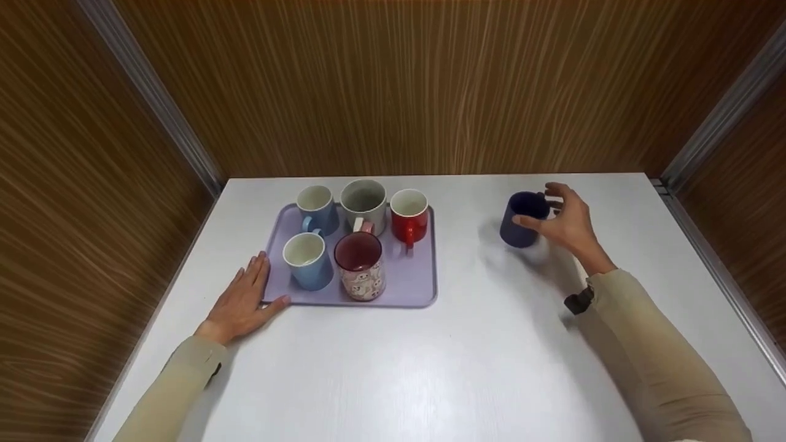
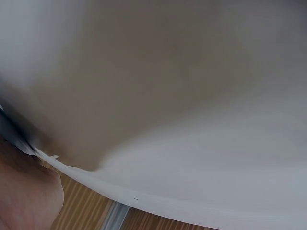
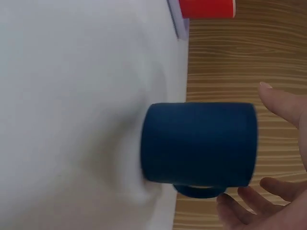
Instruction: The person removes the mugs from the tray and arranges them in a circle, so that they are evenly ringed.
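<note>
A dark blue mug stands upright on the white table, right of the tray, with its handle at the back right. My right hand is spread around its upper part, thumb over the near side of the rim. In the right wrist view, a gap shows between the thumb and the mug, while the fingertips are right at the handle. My left hand lies with fingers extended along the left edge of the lilac tray, thumb at its front left corner.
On the tray stand two light blue mugs, a grey-white mug, a red mug and a patterned mug with a dark red inside. Wood-grain panels enclose the table at the back and sides.
</note>
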